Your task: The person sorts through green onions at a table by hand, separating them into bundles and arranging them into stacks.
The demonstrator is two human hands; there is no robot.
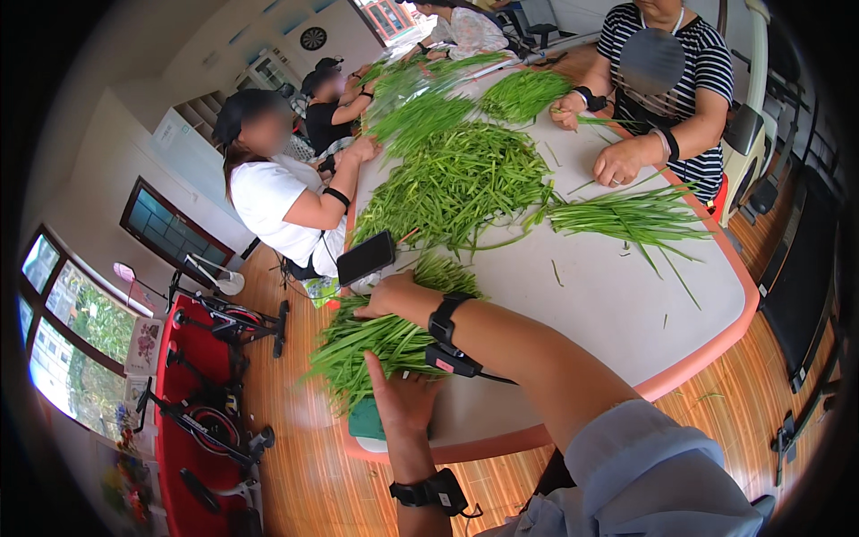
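Note:
A thick bundle of garlic chives (382,342) lies across the near left corner of the table, its leaf ends hanging past the edge. My right hand (392,293) grips the far side of the bundle, with its fingertips partly hidden. On the near side, my left hand (406,399) is cupped against the leaves, thumb raised apart and fingers partly under them. Pale cut stem ends (443,275) show beyond my right forearm. A dark green object (366,419) sits at the table corner beside my left hand. Both my wrists wear black strapped devices.
A large heap of loose chives (463,181) covers the middle of the white table (590,302). A smaller spread bunch (624,218) lies to the right. A phone (366,258) stands at the left edge. Several people sit around; one in stripes (711,101) handles stalks opposite.

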